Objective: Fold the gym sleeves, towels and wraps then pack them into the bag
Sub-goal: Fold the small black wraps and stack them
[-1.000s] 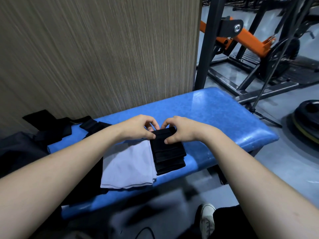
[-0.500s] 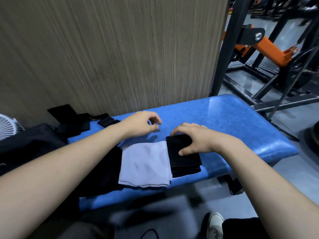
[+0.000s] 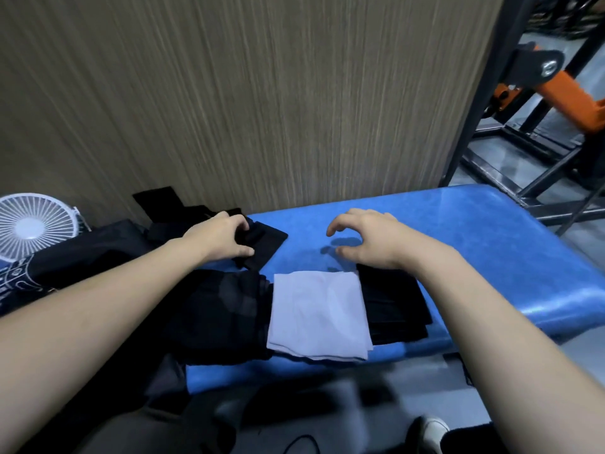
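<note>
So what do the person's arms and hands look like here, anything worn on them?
Both forearms are bare right to the frame's edges: no sleeves, no gloves. The left hand and right hand show no rings, watch or wristband, and no markings are visible on either arm.

A blue padded surface (image 3: 491,244) stands against a wood-grain wall panel (image 3: 262,93). Left of the surface, by the foot of the panel, is a small white fan (image 3: 31,226). Right of the panel rises a dark steel upright (image 3: 484,93), and beyond it stands an orange-and-black gym machine (image 3: 569,93) on a grey floor (image 3: 491,158). Below the surface's near edge a white shoe tip (image 3: 432,429) shows.
</note>
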{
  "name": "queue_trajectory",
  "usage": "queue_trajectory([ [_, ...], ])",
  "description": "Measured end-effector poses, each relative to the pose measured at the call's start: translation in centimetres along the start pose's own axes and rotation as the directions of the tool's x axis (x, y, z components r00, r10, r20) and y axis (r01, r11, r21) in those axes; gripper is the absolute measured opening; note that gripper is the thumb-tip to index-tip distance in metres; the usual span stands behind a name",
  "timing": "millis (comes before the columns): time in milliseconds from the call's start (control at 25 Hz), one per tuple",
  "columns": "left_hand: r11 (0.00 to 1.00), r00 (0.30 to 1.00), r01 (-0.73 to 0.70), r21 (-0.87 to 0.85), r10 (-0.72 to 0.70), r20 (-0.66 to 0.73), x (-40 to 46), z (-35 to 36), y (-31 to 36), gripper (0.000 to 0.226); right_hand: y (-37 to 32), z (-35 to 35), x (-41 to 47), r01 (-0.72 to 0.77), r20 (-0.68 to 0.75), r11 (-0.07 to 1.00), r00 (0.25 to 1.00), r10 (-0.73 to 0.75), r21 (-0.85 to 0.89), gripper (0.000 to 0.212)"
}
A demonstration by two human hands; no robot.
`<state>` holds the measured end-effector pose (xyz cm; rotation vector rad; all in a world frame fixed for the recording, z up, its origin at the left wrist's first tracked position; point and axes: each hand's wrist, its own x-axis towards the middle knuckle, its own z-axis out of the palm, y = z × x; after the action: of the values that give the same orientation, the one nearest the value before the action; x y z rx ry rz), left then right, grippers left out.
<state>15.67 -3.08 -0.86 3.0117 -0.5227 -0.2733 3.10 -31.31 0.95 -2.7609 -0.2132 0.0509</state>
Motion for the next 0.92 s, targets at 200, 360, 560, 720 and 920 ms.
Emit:
queue_trajectory([
  [200,0.997,0.997,0.036,-0.072,-0.032,0.064,0.5,0.9,-0.5,0.076,-2.3,1.7,3.4,0.035,0.056,0.999,0.998,-0.033,-0.028,0.031],
  [360,0.937,0.998,0.062,-0.345,-0.069,-0.009,0.8,1.3,0.2,0.058,-2.8,2.4,4.4,0.028,0.074,0.998,0.997,-0.024,-0.050,0.033],
  [560,0.679,0.993,0.108,-0.726,-0.107,0.047,0.4,0.7,1.2,0.043,-2.7,2.3,4.5,-0.017,0.074,0.998,0.997,0.021,-0.059,0.038],
  [720,0.517,0.999,0.011,-0.856,0.022,0.027,-0.4,-0.3,2.9,0.030,-3.0,2.1,4.2,-0.039,0.046,0.999,0.998,0.041,-0.031,0.045],
  [920,0.342,0.994,-0.044,-0.938,0.108,-0.007,-1.2,-1.5,6.4,0.027,-2.6,1.3,3.7,-0.105,-0.040,0.977,0.993,0.115,0.185,0.076],
])
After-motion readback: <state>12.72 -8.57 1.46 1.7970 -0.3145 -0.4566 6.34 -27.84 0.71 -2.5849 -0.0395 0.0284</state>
